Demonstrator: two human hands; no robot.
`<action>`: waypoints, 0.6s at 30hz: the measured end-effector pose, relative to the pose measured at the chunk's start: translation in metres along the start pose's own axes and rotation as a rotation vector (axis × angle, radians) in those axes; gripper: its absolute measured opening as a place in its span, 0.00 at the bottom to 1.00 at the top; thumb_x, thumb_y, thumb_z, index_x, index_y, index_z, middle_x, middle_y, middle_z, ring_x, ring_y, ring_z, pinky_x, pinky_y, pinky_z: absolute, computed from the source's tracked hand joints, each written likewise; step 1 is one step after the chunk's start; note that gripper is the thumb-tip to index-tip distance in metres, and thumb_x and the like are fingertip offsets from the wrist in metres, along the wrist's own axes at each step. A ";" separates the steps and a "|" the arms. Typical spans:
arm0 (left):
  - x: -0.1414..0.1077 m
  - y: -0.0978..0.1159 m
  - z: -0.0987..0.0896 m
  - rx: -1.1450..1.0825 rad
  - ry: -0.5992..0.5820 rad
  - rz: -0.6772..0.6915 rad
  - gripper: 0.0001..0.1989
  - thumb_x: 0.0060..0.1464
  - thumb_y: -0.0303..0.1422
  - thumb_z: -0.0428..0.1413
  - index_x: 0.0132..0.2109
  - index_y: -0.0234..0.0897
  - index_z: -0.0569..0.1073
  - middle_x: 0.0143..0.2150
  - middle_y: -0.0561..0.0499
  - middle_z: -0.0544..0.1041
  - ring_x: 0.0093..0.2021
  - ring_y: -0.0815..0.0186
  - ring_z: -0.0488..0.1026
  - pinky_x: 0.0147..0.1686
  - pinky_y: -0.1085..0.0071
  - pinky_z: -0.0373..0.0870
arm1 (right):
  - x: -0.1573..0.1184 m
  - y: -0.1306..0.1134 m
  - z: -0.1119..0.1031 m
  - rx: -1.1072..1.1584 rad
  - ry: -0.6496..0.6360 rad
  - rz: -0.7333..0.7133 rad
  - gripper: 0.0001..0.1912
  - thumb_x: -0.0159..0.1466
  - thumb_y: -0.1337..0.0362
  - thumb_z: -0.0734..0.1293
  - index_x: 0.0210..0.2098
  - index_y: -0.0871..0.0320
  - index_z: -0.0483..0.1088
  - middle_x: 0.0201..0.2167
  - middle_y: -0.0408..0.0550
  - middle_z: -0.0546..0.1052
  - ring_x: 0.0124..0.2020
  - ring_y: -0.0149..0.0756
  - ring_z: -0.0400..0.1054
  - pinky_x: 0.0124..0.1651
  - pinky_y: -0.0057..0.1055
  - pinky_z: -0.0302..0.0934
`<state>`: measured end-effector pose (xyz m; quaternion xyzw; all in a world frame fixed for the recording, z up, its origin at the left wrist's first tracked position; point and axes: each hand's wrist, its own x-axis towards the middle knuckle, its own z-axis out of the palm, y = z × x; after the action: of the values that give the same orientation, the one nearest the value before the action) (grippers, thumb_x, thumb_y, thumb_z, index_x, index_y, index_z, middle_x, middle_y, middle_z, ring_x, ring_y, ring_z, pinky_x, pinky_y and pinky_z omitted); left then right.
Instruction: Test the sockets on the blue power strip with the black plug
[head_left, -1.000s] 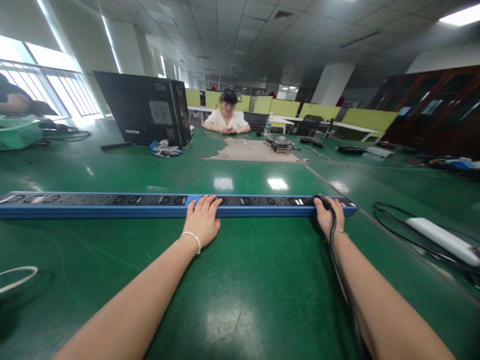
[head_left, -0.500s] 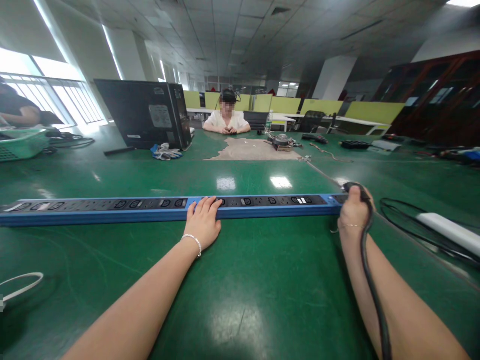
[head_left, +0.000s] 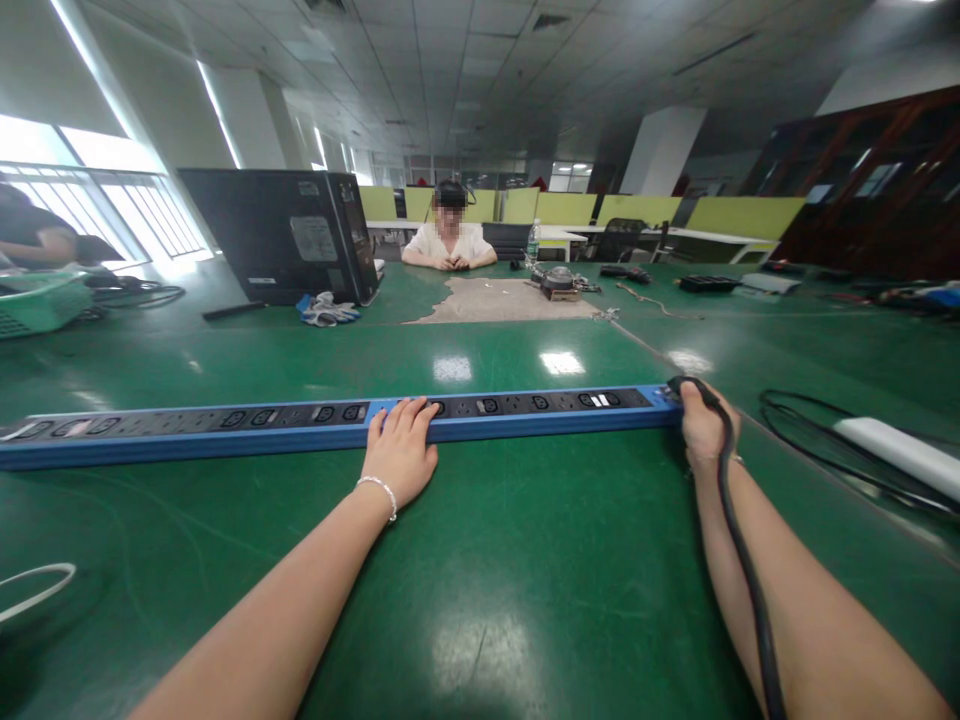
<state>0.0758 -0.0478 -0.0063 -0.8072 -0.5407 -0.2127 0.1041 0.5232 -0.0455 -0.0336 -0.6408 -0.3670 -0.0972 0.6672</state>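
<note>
A long blue power strip with black socket panels lies across the green table, its left end at the frame's left edge. My left hand rests on its middle, fingers laid over the top. At the strip's right end my right hand is closed around the end of a thick black cable, which runs down over my forearm. The fingers hide how the cable and the strip's end meet.
Across the green table sits a person. A black computer case, gloves and a green basket stand back left. At right lie a white bar and thin black cables.
My right hand has turned, and the cable end has shifted slightly left and down at the strip's end. My left hand stays on the strip; the view has shifted slightly.
</note>
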 end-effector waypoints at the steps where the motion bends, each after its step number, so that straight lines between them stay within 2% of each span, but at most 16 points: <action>1: 0.000 0.000 0.000 0.000 0.001 0.000 0.26 0.51 0.32 0.49 0.58 0.42 0.62 0.61 0.49 0.64 0.62 0.58 0.57 0.61 0.55 0.47 | 0.000 -0.001 0.000 -0.021 -0.025 -0.011 0.24 0.55 0.47 0.63 0.39 0.60 0.74 0.39 0.50 0.77 0.43 0.41 0.70 0.51 0.41 0.62; 10: 0.000 0.001 -0.001 0.001 -0.009 -0.005 0.26 0.51 0.32 0.49 0.58 0.41 0.62 0.61 0.49 0.64 0.62 0.58 0.56 0.61 0.54 0.47 | 0.002 -0.008 -0.003 -0.428 -0.272 -0.112 0.24 0.57 0.49 0.58 0.40 0.59 0.74 0.41 0.53 0.76 0.48 0.49 0.66 0.54 0.46 0.57; 14: 0.000 0.001 -0.001 0.001 -0.014 -0.006 0.26 0.51 0.32 0.49 0.59 0.41 0.61 0.62 0.48 0.63 0.62 0.58 0.56 0.61 0.54 0.46 | -0.002 -0.010 -0.002 -0.478 -0.259 -0.091 0.24 0.58 0.51 0.58 0.43 0.58 0.74 0.46 0.53 0.74 0.54 0.50 0.61 0.56 0.46 0.54; 18: 0.000 0.001 -0.001 0.000 -0.008 -0.001 0.26 0.51 0.32 0.49 0.59 0.41 0.61 0.62 0.48 0.63 0.62 0.58 0.56 0.61 0.54 0.46 | -0.001 -0.008 -0.003 -0.443 -0.274 -0.083 0.22 0.57 0.52 0.60 0.44 0.55 0.74 0.47 0.50 0.74 0.56 0.51 0.58 0.58 0.48 0.50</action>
<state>0.0759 -0.0488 -0.0053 -0.8077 -0.5416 -0.2095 0.1017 0.5187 -0.0497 -0.0277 -0.7631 -0.4493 -0.1148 0.4502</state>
